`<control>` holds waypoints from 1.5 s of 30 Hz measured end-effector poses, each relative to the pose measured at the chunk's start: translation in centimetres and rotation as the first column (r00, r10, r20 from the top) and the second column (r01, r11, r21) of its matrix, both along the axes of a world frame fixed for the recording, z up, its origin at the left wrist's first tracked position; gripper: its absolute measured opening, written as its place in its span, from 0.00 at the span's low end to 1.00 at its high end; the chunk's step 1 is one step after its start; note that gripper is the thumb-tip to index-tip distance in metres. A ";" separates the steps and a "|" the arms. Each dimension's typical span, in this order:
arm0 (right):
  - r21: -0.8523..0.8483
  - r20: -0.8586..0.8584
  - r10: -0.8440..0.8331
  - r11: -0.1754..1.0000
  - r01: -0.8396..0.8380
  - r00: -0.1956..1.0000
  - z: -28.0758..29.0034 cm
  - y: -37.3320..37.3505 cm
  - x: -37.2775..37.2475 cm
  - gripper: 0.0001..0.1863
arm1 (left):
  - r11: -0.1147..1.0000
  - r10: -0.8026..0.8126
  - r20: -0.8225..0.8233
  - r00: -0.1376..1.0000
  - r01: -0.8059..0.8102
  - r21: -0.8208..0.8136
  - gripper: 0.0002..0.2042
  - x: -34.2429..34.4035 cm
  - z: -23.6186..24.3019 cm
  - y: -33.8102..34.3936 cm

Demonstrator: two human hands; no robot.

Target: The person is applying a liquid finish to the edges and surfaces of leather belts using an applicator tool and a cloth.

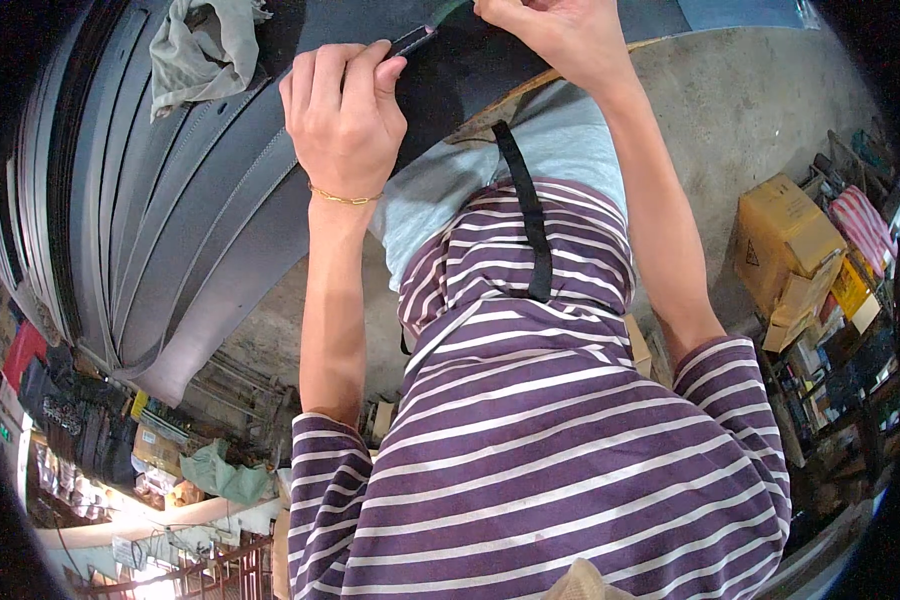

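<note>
My left hand (345,110), with a thin gold chain bracelet (342,198) at the wrist, closes its thumb and fingers on a narrow dark strip (408,41) with a pale edge. Up at the top edge, my right hand (560,32) is closed with its fingertips partly out of view. A thin greenish piece (450,13) runs from those fingertips to the strip's end; its exact kind I cannot make out. Both hands are over a dark work surface (460,88). Left of my left hand, long dark leather-like strips (210,170) lie side by side and hang over the near edge.
A crumpled grey cloth (205,50) lies on the strips at upper left. On the floor at right stand a cardboard box (785,240) and cluttered shelving (870,370). Boxes and a green bag (225,472) are at lower left.
</note>
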State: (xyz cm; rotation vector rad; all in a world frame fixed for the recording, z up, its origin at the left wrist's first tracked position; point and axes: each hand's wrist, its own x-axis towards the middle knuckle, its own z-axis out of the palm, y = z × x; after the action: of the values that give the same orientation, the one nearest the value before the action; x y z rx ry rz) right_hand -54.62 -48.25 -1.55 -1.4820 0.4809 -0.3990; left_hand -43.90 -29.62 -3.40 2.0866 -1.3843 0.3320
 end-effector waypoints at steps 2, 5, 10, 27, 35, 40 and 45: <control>0.027 -0.004 -0.012 1.000 0.012 1.000 0.1 0.0 0.0 0.02 | 1.000 -0.003 -0.001 1.000 0.003 -0.005 0.09 0.0 -0.1 0.0; 0.033 -0.011 -0.019 0.999 0.019 1.000 0.2 -0.1 -0.1 0.03 | 1.000 -0.008 0.005 1.000 0.008 -0.014 0.08 0.0 -0.2 0.0; -0.006 0.002 0.016 1.000 -0.016 1.000 0.1 -0.2 -0.2 0.03 | 1.000 -0.020 0.015 1.000 0.020 -0.023 0.08 0.1 -0.2 -0.1; 0.047 0.034 -0.023 0.999 0.022 0.999 0.1 -0.3 -0.3 0.03 | 1.000 -0.015 0.025 1.000 0.015 -0.024 0.08 -0.1 -0.2 -0.1; -0.012 0.044 -0.006 1.000 0.007 0.999 0.1 -0.4 -0.4 0.03 | 1.000 -0.011 0.019 1.000 0.011 0.000 0.07 -0.2 0.1 -0.1; 0.086 0.087 -0.120 0.990 0.113 0.989 0.0 -0.6 -0.2 0.04 | 0.998 -0.035 -0.109 0.993 0.041 0.055 0.11 -1.2 1.4 0.5; -0.029 0.200 -0.196 0.978 0.206 0.960 -0.7 -0.5 0.0 0.07 | 0.989 0.144 0.037 0.989 -0.145 0.023 0.21 2.7 3.4 1.1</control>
State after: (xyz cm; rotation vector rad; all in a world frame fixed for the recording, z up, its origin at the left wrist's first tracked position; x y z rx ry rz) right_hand -54.57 -48.71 -2.24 -1.4282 0.4676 -0.7163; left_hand -41.23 -28.51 -0.04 2.2178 -1.2662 0.4142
